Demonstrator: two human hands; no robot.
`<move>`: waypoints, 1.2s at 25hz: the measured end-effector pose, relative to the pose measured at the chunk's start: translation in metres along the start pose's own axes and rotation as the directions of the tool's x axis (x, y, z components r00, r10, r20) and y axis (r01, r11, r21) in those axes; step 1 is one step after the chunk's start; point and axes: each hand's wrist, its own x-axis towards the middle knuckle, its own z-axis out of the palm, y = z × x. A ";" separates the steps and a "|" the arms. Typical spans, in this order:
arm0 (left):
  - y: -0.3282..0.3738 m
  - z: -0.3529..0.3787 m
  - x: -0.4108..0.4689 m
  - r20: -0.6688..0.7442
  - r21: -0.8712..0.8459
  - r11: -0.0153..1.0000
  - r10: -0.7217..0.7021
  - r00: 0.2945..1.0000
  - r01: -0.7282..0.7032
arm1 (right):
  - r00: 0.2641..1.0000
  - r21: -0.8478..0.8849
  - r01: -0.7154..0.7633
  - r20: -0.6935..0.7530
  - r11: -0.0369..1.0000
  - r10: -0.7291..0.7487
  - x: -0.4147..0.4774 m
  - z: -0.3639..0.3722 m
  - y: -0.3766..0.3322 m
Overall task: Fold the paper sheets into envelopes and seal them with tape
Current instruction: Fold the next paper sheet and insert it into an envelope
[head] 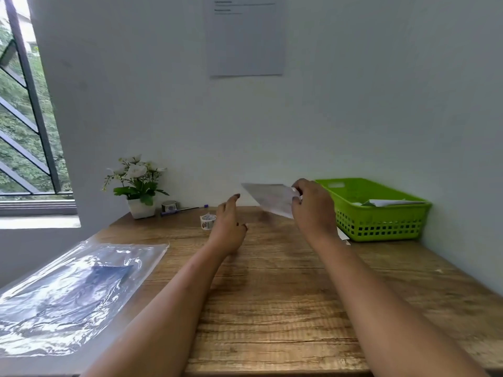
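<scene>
**Item:** folded sheet (268, 198), white and blurred, held clear of the bench (272, 295). Whether it is already taped cannot be told.
**Long axis:** runs from its free end at upper left down to the right.
**Grip:** right hand (313, 210), fingers and thumb pinched on the sheet's right end.
**Other hand:** left hand (228, 227), fingers loosely extended and holding nothing, just left of the free end and apart from it.
**Neighbours:** tape roll (208, 221) stands on the bench just beside the left hand. Green basket (381, 224), with white papers (389, 203) inside, sits immediately right of the right hand.
**Judgement:** sealing would fall to the left hand, dropping off to the right.
</scene>
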 end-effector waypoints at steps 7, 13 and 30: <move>0.000 0.000 -0.006 -0.037 0.096 0.971 0.222 0.974 -0.217 | 0.887 -0.265 0.381 0.375 0.886 -0.270 -0.029 0.007 -0.035; -0.002 0.003 -0.009 0.184 0.192 0.970 0.114 0.976 -0.150 | 0.696 -0.165 0.388 0.698 0.907 -0.171 -0.034 0.020 -0.023; 0.000 0.006 -0.015 0.416 0.391 0.906 -0.014 0.909 -0.165 | 0.830 -0.238 -0.080 0.522 0.968 0.197 -0.003 -0.007 0.037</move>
